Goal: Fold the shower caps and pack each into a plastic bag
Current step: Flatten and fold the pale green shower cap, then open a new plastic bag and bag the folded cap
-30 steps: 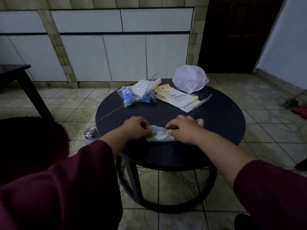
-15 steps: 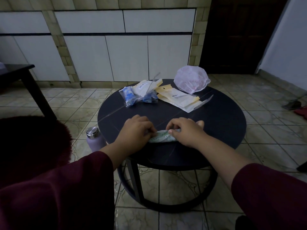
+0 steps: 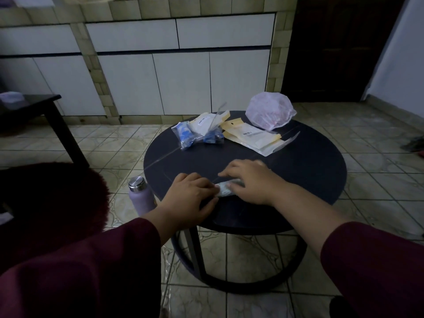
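On a dim tiled floor, a round table (image 3: pixel 309 166) holds bags (image 3: pixel 250 136) and a loose cap (image 3: pixel 269 113) at its far edge (bare middle). Near its front edge, left hand (image 3: pixel 190 196) and right hand (image 3: pixel 247 180) pinch a folded cap (image 3: pixel 223 190).

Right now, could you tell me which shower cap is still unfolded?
The pink shower cap at the table's far edge, puffed into a dome; the pale one lies folded small under both hands.
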